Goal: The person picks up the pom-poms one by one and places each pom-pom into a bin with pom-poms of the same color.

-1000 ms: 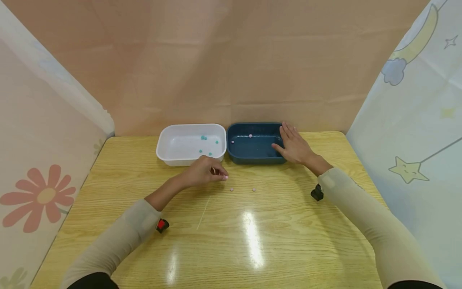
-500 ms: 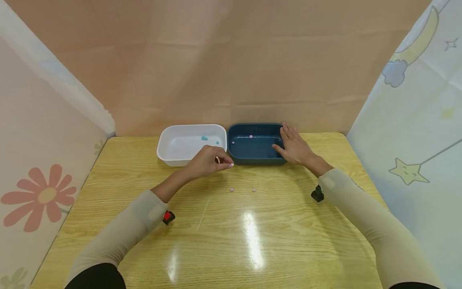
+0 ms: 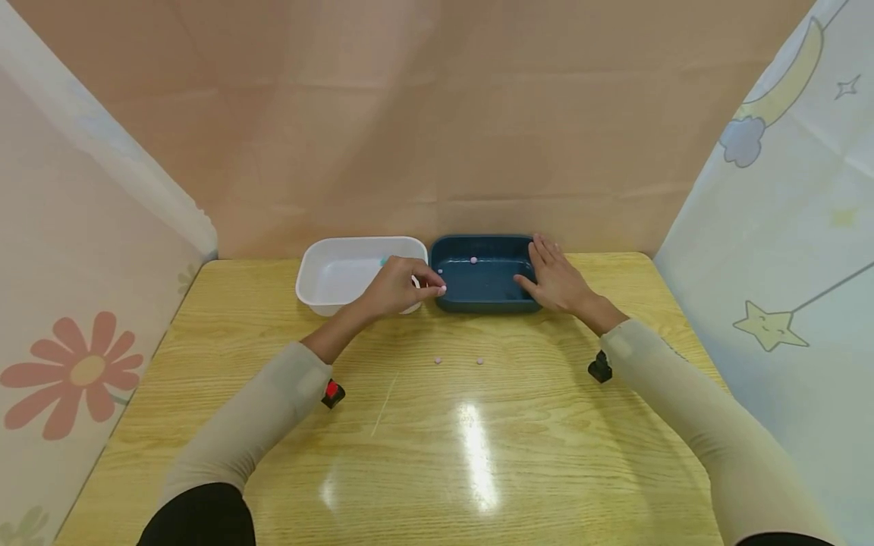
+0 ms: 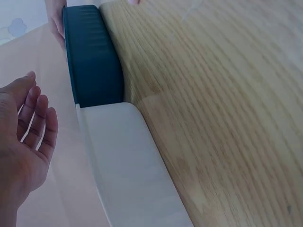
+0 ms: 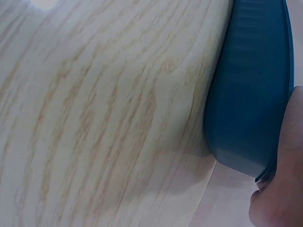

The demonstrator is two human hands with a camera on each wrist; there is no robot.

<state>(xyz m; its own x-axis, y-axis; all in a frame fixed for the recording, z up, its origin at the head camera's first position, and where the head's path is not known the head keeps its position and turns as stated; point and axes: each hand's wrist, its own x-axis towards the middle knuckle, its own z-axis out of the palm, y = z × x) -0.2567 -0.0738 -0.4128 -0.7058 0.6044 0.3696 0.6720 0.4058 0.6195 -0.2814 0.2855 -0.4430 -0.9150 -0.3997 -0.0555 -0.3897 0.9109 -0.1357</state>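
My left hand [image 3: 396,287] pinches a small pink ball [image 3: 443,288] between thumb and fingertips, above the front left corner of the dark blue tub [image 3: 488,306]. In the left wrist view the fingers are bent toward the thumb, and the ball cannot be made out. With fingers straight, my right hand [image 3: 556,279] rests on the right rim of the blue tub, the thumb reaching over its inside. Inside that tub lie a pink ball [image 3: 473,260] and a smaller one [image 3: 440,271]. Two more, a left pink ball [image 3: 438,360] and a right pink ball [image 3: 480,361], lie on the table.
A white tub [image 3: 328,307] stands left of the blue one, side by side. One teal bit [image 3: 385,261] shows in it; my left hand covers its right part. Behind the wooden table [image 3: 546,440] hangs a tan cloth [image 3: 437,152], with printed sheets on both sides.
My left hand has moved up and slightly right with the pink ball, from the table in front of the tubs to over the blue tub's edge. The right hand has stayed put.
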